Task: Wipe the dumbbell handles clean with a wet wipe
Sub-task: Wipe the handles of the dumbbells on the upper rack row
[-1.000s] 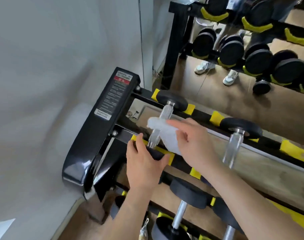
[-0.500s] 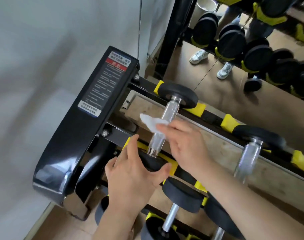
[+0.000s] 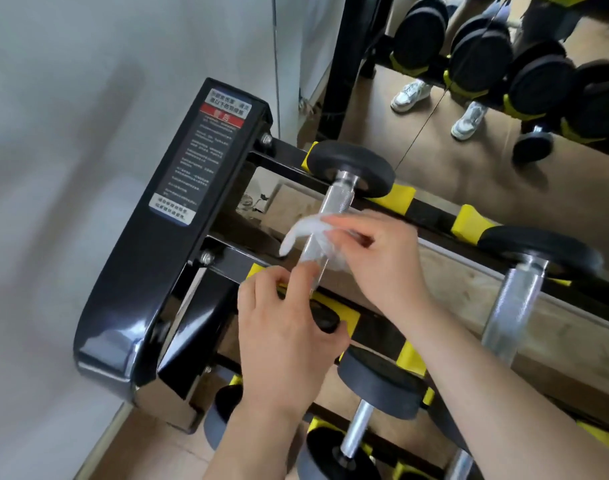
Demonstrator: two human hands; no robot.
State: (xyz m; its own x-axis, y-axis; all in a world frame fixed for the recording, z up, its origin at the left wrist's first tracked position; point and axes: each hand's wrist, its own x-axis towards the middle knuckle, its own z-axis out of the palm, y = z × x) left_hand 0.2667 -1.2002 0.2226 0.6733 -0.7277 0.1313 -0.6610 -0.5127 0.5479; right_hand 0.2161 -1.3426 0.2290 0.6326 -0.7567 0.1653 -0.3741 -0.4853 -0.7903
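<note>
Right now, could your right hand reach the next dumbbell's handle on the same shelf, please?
Probably yes: the right hand pinches the wipe on the first handle, and nothing stands between it and the next handle.

near plate [image 3: 325, 320]: mostly hidden under left hand [image 3: 285, 337] | label [image 3: 199, 157] print: too small | wipe [image 3: 304, 235]: blurred

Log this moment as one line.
step: wiping handle | right hand: pinches wet wipe round dumbbell handle | left hand: grips near dumbbell head
</note>
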